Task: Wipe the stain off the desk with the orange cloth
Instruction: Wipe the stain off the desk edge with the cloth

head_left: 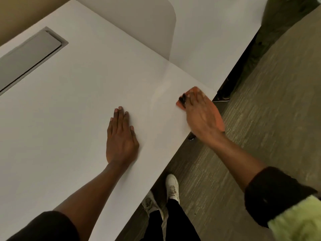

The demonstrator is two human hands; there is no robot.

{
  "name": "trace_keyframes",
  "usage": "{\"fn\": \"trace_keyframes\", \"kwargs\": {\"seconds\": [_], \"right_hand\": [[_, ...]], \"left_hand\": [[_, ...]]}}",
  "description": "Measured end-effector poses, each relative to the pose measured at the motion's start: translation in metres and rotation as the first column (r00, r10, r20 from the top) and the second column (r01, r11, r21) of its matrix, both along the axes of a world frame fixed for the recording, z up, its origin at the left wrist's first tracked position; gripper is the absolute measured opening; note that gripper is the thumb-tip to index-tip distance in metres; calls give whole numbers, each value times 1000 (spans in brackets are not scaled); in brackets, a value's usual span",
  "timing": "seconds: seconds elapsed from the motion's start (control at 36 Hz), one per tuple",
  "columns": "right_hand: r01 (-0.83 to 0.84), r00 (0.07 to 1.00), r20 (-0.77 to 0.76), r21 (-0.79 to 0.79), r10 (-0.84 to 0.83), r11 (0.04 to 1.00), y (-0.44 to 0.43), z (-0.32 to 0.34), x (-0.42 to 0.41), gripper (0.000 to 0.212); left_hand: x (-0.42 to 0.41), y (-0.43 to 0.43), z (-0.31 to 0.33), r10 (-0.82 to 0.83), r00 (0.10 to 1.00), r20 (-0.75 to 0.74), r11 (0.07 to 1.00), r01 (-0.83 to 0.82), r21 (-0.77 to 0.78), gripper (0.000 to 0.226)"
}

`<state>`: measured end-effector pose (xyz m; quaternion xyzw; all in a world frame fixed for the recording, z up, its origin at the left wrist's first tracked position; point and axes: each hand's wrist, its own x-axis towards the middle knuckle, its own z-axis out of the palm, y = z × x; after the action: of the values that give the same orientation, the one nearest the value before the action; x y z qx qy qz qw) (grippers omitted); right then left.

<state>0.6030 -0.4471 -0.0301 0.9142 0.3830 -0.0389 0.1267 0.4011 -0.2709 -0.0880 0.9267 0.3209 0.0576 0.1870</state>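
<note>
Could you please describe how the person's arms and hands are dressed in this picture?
Both hands are bare: no gloves, rings or watch show on the left hand or the right hand, which is motion-blurred. Each forearm is uncovered, with a dark sleeve pushed up towards the elbow. Below the right sleeve sits a patch of fuzzy yellow-green fabric; what it belongs to cannot be told.
</note>
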Motion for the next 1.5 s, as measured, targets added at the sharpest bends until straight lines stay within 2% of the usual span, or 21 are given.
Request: {"fn": "trace_keyframes", "kwargs": {"seconds": [0.08, 0.17, 0.31, 0.44, 0.64, 0.75, 0.89, 0.94, 1.03, 1.22, 1.36, 1.5], "right_hand": [[-49, 998, 25, -49, 51, 998, 5, 6, 53, 60], [-84, 996, -10, -71, 84, 994, 5, 3, 81, 66], [-153, 988, -38, 1, 153, 988, -23, -4, 45, 70], [-153, 982, -96, 81, 160, 985, -45, -8, 3, 72], [-137, 990, -28, 58, 138, 989, -17, -16, 76, 68], [-160, 986, -39, 108, 165, 981, -12, -14, 89, 68], [-126, 990, -51, 85, 130, 988, -41, -12, 32, 75], [-77, 991, -95, 144, 92, 987, -55, -13, -1, 78], [-50, 994, -92, 141, 63, 989, -61, -13, -20, 74], [-68, 997, 47, 129, 63, 989, -17, -19, 49, 64], [-27, 1000, -9, 179, 29, 984, 1, -23, 95, 59], [-43, 998, -28, 193, 49, 980, -23, -24, 68, 65]], "left_hand": [[-1, 1, -1, -3, 1000, -8, 1000, 3, 2, 57], [-1, 2, -1, -8, 1000, -11, 1000, 8, 8, 56], [-1, 0, 1, -2, 1000, 2, 1000, 2, -5, 56], [-1, 0, 1, -4, 1000, 2, 1000, 4, 10, 56], [-1, -1, 2, -12, 1000, -10, 1000, 12, 25, 56], [-2, -1, 2, -16, 1000, -5, 1000, 16, 26, 56], [-2, -2, 4, -7, 1000, 9, 1000, 7, 14, 56], [-1, -1, 2, -8, 1000, 9, 1000, 8, 16, 56], [-1, 0, 0, -10, 1000, 12, 1000, 10, 20, 56], [0, 0, -1, -15, 1000, 5, 999, 14, 36, 59], [-1, 0, 0, -15, 1000, -5, 1000, 15, 27, 60], [-2, -1, 0, -12, 1000, 3, 1000, 12, 21, 59]]}}
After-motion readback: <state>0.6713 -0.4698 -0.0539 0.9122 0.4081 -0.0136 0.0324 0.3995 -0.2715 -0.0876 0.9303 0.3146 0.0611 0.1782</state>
